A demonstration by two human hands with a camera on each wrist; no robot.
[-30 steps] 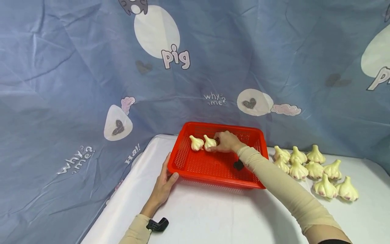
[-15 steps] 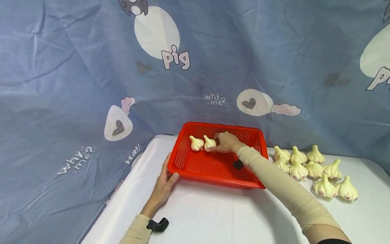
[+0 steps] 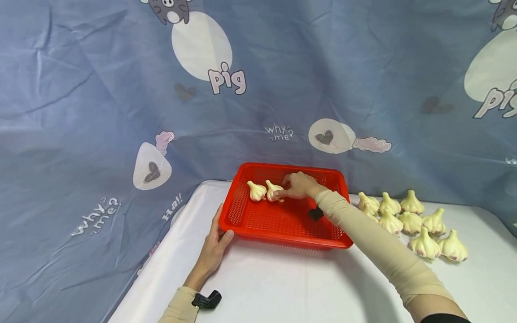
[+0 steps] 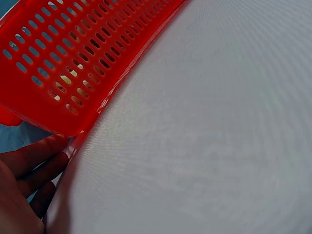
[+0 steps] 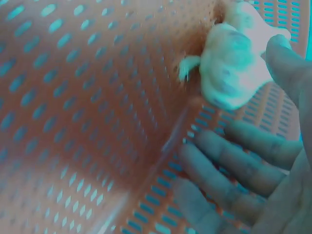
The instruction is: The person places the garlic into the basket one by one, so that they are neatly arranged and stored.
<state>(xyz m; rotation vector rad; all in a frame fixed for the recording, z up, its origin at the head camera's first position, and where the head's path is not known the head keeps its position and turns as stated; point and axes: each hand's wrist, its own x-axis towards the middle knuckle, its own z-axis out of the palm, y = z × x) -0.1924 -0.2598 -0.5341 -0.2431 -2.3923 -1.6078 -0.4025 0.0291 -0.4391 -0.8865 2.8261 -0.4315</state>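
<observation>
Two pale garlic bulbs lie side by side in a red perforated plastic basket (image 3: 278, 240). My right hand (image 3: 300, 185) is inside the basket beside the right garlic bulb (image 3: 273, 190). The right wrist view shows its thumb overlapping a bulb, while the other fingers (image 5: 234, 165) stretch out apart from it. The left garlic bulb (image 3: 256, 191) lies to its left. At the basket's near left corner is my left hand (image 3: 212, 249), thumb against the front side and fingers along the left side. In the left wrist view its straight fingertips touch the corner.
Several more garlic bulbs (image 3: 411, 220) are grouped on the white table (image 3: 282, 287) to the basket's right. Behind stands a blue printed cloth (image 3: 250, 49), close to the basket's far side. A black wrist camera (image 3: 207, 300) sits on my left wrist.
My right hand has loosened and slid slightly right off the right garlic bulb, which stays in the basket. The left hand stays at the corner. The head view has shifted a little.
</observation>
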